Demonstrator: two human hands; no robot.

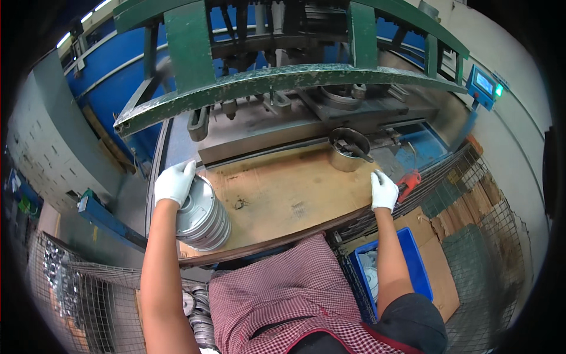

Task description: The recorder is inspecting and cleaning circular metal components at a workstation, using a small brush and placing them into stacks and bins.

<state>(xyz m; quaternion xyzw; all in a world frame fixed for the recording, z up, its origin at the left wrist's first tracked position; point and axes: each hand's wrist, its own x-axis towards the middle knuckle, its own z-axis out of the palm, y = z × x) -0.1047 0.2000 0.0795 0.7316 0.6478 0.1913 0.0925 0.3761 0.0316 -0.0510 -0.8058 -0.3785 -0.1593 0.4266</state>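
Observation:
My left hand (175,184), in a white glove, is at the far left rim of a stack of round silver metal discs (206,221). Its fingers are pressed together at the top metal disc, and part of its grip is hidden. The stack stands at the left end of a brown board-covered worktop (277,194). Over the worktop's right edge is my right hand (384,192), also gloved, with its fingers curled together; whatever they may hold cannot be made out. Just right of it lies a red handled tool (409,182). A metal pot (348,154) holding dark pieces stands beyond.
A green machine frame (283,79) spans the far side above a metal bed. A blue control panel (483,85) stands at right. Below the worktop are a blue bin (420,265) with metal parts, wire cages (501,236), and more round parts (200,312) at left.

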